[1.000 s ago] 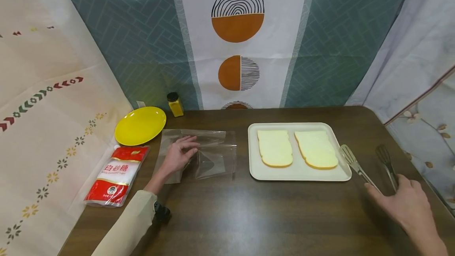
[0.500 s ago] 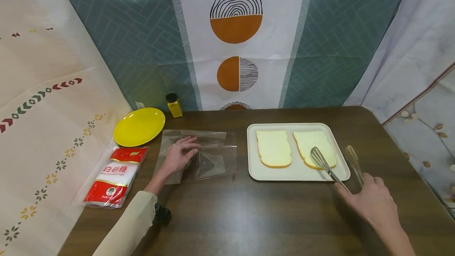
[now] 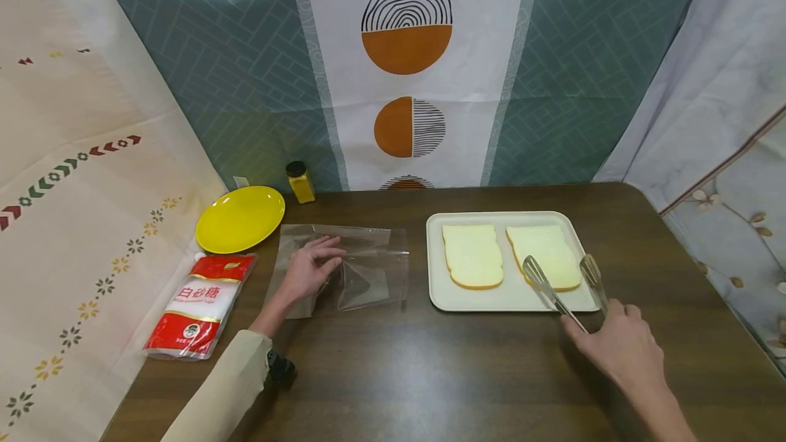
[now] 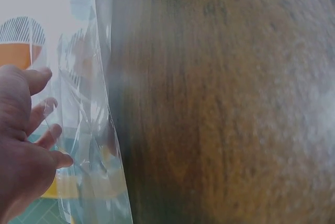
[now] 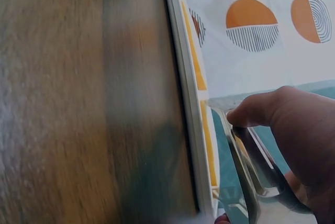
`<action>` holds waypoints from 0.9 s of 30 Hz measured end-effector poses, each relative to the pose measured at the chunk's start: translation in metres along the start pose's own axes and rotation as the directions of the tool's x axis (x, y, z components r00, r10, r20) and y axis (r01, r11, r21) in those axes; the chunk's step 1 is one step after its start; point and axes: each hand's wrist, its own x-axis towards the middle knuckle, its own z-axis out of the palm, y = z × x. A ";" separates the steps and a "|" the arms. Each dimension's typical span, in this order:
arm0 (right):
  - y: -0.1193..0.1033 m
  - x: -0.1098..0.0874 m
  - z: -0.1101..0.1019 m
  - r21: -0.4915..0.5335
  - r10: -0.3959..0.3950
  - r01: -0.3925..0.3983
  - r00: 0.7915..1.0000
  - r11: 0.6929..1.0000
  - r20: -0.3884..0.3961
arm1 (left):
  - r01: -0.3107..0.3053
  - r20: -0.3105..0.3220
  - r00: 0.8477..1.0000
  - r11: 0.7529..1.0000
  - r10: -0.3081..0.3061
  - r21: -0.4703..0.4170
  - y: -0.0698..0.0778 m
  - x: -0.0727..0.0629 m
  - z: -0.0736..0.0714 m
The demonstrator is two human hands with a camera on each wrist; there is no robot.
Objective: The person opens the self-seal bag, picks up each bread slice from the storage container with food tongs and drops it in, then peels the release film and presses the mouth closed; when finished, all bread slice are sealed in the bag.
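Note:
In the head view my right hand [image 3: 623, 343] grips metal tongs [image 3: 543, 286] with the arms spread. Their slotted ends straddle the right bread slice [image 3: 546, 251], one over its left part and the other just past its right edge. A second bread slice [image 3: 473, 256] lies to its left on the cream tray [image 3: 485, 302]. My thumb presses along one arm of the tongs [image 5: 246, 166] in the right wrist view. On the left, my left hand [image 3: 310, 268] rests on a clear plastic bag [image 3: 374, 278], fingers loosely extended. The left wrist view shows those fingers against the clear film [image 4: 89, 130].
A yellow plate [image 3: 242, 219] stands at the back left, beside a small yellow jar [image 3: 301, 183] with a black lid. A red and white sugar packet [image 3: 199, 305] lies in front of the plate. Patterned cloths hang behind the wooden table [image 3: 399, 380].
My right hand has carried the tongs leftward from beside the tray to the right bread slice, and their ends have drawn somewhat closer together. My left hand stays on the bag.

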 end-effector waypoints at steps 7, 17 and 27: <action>-0.007 0.000 0.005 -0.002 -0.014 0.014 0.999 1.000 -0.036 | 0.009 0.013 1.000 1.000 -0.009 -0.005 0.000 0.001 -0.001; -0.011 0.002 0.013 0.017 -0.016 0.017 0.999 1.000 -0.047 | 0.014 0.014 1.000 1.000 -0.014 -0.004 0.000 0.000 -0.003; -0.007 0.002 0.019 0.033 -0.118 0.124 0.982 0.992 -0.146 | 0.036 0.027 0.999 0.999 -0.036 -0.001 0.000 -0.002 -0.004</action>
